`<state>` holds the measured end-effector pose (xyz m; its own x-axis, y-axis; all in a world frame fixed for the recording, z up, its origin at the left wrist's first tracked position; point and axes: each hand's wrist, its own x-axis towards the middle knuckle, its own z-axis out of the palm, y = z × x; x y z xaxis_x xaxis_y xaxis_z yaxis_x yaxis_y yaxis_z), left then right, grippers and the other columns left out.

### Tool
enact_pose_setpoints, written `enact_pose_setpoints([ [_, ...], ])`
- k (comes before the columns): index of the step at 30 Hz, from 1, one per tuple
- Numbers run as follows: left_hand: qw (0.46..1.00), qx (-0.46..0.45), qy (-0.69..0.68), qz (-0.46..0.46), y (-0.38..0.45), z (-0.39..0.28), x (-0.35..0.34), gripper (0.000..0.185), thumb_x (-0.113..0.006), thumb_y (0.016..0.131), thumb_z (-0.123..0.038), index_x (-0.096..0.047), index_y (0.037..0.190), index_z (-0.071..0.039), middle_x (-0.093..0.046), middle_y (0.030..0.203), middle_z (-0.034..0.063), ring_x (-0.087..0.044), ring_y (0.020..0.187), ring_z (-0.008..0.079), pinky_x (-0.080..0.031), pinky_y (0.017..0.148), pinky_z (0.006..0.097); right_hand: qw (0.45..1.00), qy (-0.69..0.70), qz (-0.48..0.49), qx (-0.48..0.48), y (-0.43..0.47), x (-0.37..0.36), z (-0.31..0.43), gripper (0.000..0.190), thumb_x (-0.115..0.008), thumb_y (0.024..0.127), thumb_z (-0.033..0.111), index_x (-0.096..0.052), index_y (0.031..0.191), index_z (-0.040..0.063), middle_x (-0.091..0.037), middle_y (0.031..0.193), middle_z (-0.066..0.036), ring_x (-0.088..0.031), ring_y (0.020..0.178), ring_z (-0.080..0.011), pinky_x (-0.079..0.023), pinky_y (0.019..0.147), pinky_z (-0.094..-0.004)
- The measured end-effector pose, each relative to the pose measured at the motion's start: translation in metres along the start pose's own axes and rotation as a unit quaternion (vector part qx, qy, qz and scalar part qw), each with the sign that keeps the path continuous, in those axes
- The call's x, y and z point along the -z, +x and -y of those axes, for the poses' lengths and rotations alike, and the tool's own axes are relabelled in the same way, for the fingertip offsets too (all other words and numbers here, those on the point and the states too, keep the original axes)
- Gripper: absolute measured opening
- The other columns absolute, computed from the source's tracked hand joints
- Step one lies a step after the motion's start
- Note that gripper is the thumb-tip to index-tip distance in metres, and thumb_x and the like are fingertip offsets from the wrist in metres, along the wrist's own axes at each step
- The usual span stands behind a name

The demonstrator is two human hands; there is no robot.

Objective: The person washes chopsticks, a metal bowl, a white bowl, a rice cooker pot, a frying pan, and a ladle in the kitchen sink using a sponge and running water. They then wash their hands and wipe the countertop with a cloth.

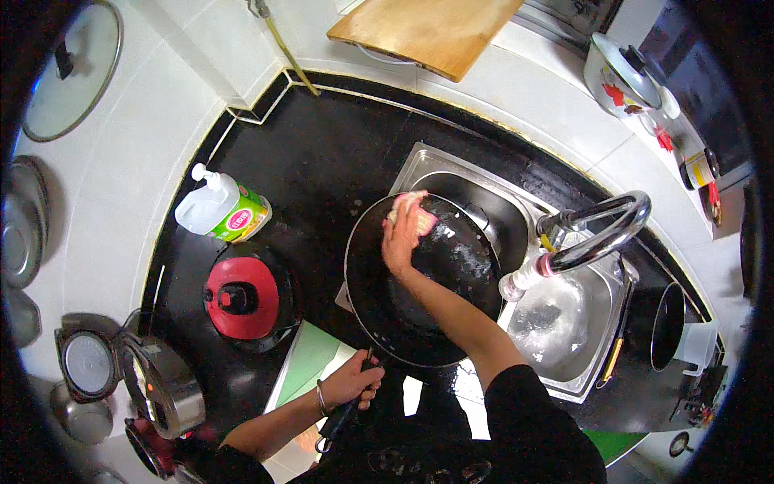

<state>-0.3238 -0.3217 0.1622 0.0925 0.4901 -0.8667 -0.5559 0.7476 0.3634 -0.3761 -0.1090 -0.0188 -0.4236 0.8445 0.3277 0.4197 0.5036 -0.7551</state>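
A large black wok (417,296) rests over the left basin of the steel double sink (423,158), its wet interior facing up. My left hand (352,380) grips the wok's black handle (338,421), which points towards my body. Inside the pan, near its far edge, my right hand (401,239) presses a pink and cream cloth (426,222) against the surface. The fingers lie over part of the cloth and hide it. To the right of the wok, a chrome faucet (604,233) arches over the sink, its clear spout end close to the wok's rim.
Left of the wok stand a pump bottle of detergent (227,209) and a red-lidded black appliance (248,297). A rice cooker (163,384) is at lower left. Right of the sink are a long-handled utensil (617,339) and a dark pot (668,327). A wooden cutting board (429,36) is at the back.
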Motion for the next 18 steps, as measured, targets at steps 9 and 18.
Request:
enact_pose_setpoints([
  [9,1.000,-0.007,-0.015,0.009,0.006,0.004,0.007,0.027,-0.050,0.082,-0.012,-0.028,0.097,-0.010,-0.041,0.067,0.0054,-0.038,0.046,0.0100,-0.036,0.037,0.0253,0.857,-0.172,0.462,0.151,-0.109,0.149,-0.025,0.039,-0.041,0.081,0.012,-0.038,0.120,0.008,-0.039,0.121,-0.013,-0.045,0.101,-0.0288,-0.038,0.079,-0.0421],
  [18,1.000,0.002,-0.009,-0.003,0.003,0.001,0.002,0.025,-0.050,0.082,-0.011,-0.028,0.094,-0.010,-0.041,0.066,0.0055,-0.037,0.045,0.0101,-0.035,0.037,0.0255,0.930,-0.003,0.338,0.143,-0.061,0.051,0.027,0.050,-0.046,0.079,0.008,-0.030,0.126,0.007,-0.027,0.131,-0.019,-0.032,0.116,-0.0334,-0.024,0.095,-0.0468],
])
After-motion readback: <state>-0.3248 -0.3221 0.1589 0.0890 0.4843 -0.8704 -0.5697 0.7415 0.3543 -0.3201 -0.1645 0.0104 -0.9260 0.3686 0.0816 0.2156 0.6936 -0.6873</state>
